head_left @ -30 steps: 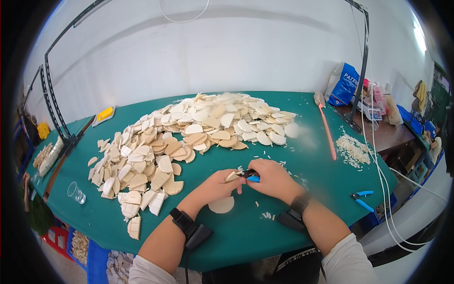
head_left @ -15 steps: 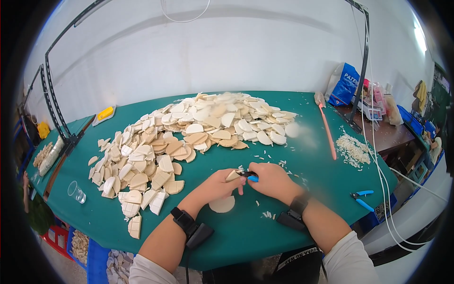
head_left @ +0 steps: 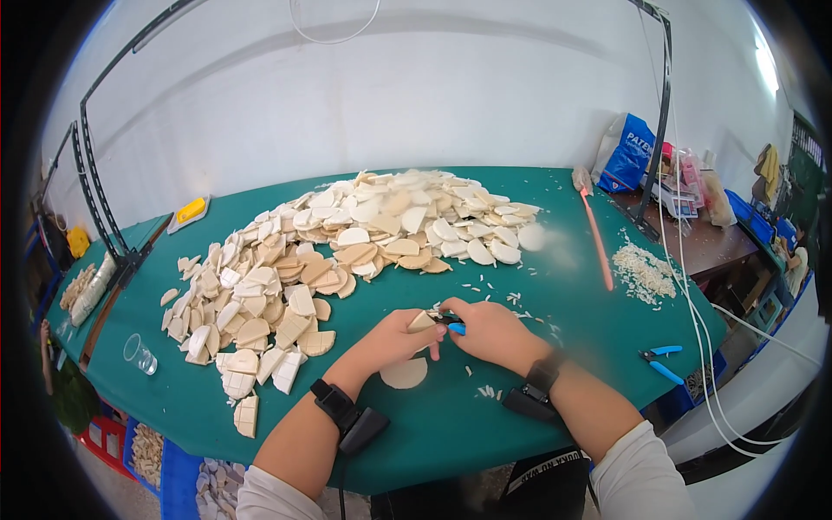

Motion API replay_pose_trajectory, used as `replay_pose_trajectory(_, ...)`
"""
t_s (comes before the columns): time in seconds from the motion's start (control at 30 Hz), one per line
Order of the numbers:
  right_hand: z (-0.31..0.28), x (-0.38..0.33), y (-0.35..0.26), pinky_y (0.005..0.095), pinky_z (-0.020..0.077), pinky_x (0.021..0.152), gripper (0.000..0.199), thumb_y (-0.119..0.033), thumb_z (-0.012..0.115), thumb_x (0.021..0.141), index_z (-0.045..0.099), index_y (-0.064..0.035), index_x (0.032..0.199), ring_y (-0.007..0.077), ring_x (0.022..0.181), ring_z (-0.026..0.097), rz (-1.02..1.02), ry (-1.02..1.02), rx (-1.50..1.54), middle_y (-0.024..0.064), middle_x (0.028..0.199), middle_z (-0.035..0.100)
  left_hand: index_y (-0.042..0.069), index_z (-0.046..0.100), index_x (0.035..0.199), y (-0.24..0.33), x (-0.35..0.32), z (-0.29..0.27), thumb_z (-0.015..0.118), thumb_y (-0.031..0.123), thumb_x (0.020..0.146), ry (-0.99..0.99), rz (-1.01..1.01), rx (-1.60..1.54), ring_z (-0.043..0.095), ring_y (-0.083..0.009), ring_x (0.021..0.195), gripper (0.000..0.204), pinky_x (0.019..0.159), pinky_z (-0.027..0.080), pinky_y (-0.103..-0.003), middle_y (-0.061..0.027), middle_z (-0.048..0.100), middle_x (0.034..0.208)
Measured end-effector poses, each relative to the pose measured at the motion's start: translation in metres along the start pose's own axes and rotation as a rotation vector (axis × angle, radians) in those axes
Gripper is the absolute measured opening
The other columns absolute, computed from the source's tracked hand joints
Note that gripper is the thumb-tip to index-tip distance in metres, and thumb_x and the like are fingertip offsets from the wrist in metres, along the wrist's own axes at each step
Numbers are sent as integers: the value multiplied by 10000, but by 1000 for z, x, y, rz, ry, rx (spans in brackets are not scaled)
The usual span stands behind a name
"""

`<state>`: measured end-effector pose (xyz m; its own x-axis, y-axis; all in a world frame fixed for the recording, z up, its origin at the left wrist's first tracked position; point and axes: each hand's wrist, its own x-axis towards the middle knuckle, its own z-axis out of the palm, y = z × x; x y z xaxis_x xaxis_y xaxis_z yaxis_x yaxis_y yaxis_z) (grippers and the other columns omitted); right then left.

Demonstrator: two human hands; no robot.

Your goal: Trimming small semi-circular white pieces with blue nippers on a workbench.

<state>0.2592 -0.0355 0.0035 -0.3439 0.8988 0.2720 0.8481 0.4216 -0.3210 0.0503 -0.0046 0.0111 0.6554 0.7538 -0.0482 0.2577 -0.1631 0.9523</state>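
My left hand (head_left: 406, 336) is closed on a cream-coloured flat piece (head_left: 421, 321), its fingers partly hidden. Against it, my right hand (head_left: 492, 331) grips blue-handled pliers (head_left: 457, 329), whose dark jaws meet the piece's edge between the two hands. A pale rounded flat piece (head_left: 404, 374) lies on the table just below my left hand. Small white slivers (head_left: 489, 393) are scattered near my right wrist. Beyond my hands a large heap of cream half-round pieces (head_left: 351, 236) curves over the table.
The green table (head_left: 555, 433) also holds a clear cup (head_left: 140, 355), a yellow-and-white tray (head_left: 191, 211), a pink-handled brush (head_left: 598, 238), a pile of slivers (head_left: 646, 272) and second blue-handled pliers (head_left: 663, 364). White cables (head_left: 680, 225) hang along the right side.
Both hands stay together at nearly the same spot. My right hand and the pliers have tilted slightly. The whole scene has shifted a little left in view.
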Motion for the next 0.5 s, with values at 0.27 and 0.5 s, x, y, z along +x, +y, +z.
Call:
replay_pose_trajectory(0.27,1,0,1,480,542,689,514,-155,673,860,522,-93,1348,389,782,685,-12,75,-5,206,838,698,86,654,925,2,-2,-1,662,372,964,37,-11,23,458,-26,535,289,460,351,-223,15,710,758)
replay_pose_trajectory(0.5,-4,-2,-2,474,522,701,516,-169,661,876,471,-77,1346,391,814,678,-44,123,159,188,863,684,95,644,1073,-7,0,2,665,333,975,73,98,-21,515,-33,674,258,585,398,-224,41,669,804)
